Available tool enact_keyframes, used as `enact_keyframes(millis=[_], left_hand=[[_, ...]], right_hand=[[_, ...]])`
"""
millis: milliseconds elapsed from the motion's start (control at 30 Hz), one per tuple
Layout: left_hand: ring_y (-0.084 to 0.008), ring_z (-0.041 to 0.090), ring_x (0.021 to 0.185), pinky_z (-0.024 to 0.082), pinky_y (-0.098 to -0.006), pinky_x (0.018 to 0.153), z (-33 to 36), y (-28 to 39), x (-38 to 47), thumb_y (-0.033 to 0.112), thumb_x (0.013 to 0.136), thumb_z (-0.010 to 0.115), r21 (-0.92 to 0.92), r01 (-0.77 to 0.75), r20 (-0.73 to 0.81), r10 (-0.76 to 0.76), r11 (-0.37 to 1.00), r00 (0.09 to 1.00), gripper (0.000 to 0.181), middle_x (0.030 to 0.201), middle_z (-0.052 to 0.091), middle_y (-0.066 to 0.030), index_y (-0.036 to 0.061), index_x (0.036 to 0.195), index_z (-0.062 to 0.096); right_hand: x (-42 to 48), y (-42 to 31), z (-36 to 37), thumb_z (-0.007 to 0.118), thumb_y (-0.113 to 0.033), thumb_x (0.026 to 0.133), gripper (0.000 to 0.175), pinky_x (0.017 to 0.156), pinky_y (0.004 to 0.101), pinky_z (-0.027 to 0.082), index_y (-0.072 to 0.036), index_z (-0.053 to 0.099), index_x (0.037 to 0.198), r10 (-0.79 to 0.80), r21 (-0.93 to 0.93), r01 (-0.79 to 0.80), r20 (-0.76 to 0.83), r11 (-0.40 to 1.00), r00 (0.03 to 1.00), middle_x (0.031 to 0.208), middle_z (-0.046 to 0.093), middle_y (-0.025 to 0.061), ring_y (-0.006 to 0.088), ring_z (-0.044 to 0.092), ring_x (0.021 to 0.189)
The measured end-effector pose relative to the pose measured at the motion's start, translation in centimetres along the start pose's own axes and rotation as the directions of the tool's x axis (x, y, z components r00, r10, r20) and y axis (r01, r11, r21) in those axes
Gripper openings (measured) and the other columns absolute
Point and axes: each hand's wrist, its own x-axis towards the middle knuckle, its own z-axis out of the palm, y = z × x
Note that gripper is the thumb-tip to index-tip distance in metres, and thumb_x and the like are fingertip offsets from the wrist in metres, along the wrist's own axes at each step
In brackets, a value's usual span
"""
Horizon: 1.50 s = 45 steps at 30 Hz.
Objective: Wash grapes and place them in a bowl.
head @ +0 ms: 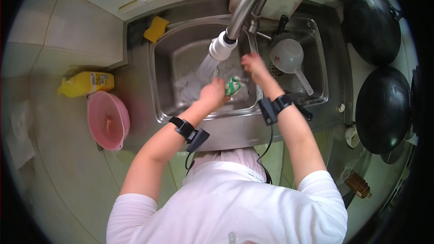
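Observation:
My left hand (214,95) grips a crumpled green-and-white cloth (233,86) low over the large stainless-steel sink basin (183,45). Beside it, water streams from the white nozzle (221,46) of the curved metal faucet (241,8) and splashes in the basin. My right hand (253,66) is blurred, raised near the divider between the two basins. Its fingers look curled, but I cannot tell whether anything is in them. Both wrists wear black straps with small devices and cables.
The smaller basin (320,74) holds a white plastic ladle (288,56) and a black-handled utensil (282,24). A yellow sponge (156,29) lies at the sink's back left corner. Left stand a yellow bottle (89,83) and a pink basin (108,120). Two black woks (383,110) are at right.

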Motion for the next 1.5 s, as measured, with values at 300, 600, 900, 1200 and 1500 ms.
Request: enact_keyframes(millis=[300, 600, 900, 1200, 1500], left_hand=[[-0.0260, 0.050, 0.078, 0.031, -0.0371, 0.071, -1.9, -3.0, -5.2, 0.016, 0.068, 0.062, -0.018, 0.016, -0.362, -0.022, 1.000, 0.932, 0.025, 0.082, 0.053, -0.0069, 0.0100, 0.089, 0.050], [-0.0151, 0.051, 0.080, 0.039, -0.0259, 0.074, -1.6, -3.6, -7.7, -0.003, 0.073, 0.041, -0.711, -0.172, -0.465, -0.272, 0.682, 0.842, 0.025, 0.086, 0.053, -0.0092, 0.0021, 0.097, 0.045], [-0.0119, 0.052, 0.078, 0.041, -0.0250, 0.068, -2.0, 1.2, -7.0, 0.018, 0.076, 0.059, -0.962, -0.257, -0.200, -0.402, -0.093, 0.894, 0.023, 0.085, 0.055, -0.0033, 0.0021, 0.093, 0.054], [-0.0155, 0.053, 0.089, 0.043, -0.0277, 0.074, -4.7, 2.5, -11.8, 0.012, 0.081, 0.050, -0.881, -0.416, -0.383, -0.175, -0.228, 0.907, 0.025, 0.097, 0.055, -0.0065, 0.0010, 0.104, 0.052], [-0.0153, 0.055, 0.085, 0.048, -0.0253, 0.068, -1.7, 5.4, -12.7, 0.014, 0.085, 0.045, -0.563, 0.053, -0.129, 0.151, -0.825, 0.980, 0.023, 0.099, 0.055, -0.0069, 0.0019, 0.105, 0.048]], right_hand=[[8.9, -8.3, -3.4, 0.045, -0.002, 0.076, 0.003, 0.057, 0.0309, 0.043, -0.001, 0.048, 0.078, 0.047, 0.420, 0.006, -0.115, 0.907, 0.992, 0.068, 0.050, 0.0089, 0.0199, 0.049, 0.058], [5.6, -10.7, -5.1, 0.044, -0.008, 0.082, 0.021, 0.072, 0.0323, 0.046, 0.005, 0.047, 0.098, 0.062, 0.192, -0.110, 0.239, 0.975, 0.969, 0.090, 0.055, 0.0173, 0.0252, 0.055, 0.080], [-12.8, -1.8, 4.7, 0.052, -0.032, 0.082, 0.042, 0.075, 0.0228, 0.038, -0.003, 0.044, 0.112, -0.125, -0.222, 0.445, 0.769, 0.868, 0.627, 0.091, 0.054, 0.0039, 0.0109, 0.048, 0.086], [-12.4, -4.8, 3.1, 0.058, -0.022, 0.075, 0.030, 0.068, 0.0244, 0.042, -0.002, 0.058, 0.097, -0.441, -0.229, 0.578, 0.451, 0.783, 0.776, 0.086, 0.056, 0.0063, 0.0144, 0.053, 0.077], [-21.8, -4.6, 7.6, 0.029, -0.044, 0.085, 0.055, 0.082, 0.0349, 0.042, 0.003, 0.044, 0.110, -0.210, 0.477, -0.339, 0.778, 0.811, 0.592, 0.097, 0.055, 0.0138, 0.0255, 0.052, 0.090]])
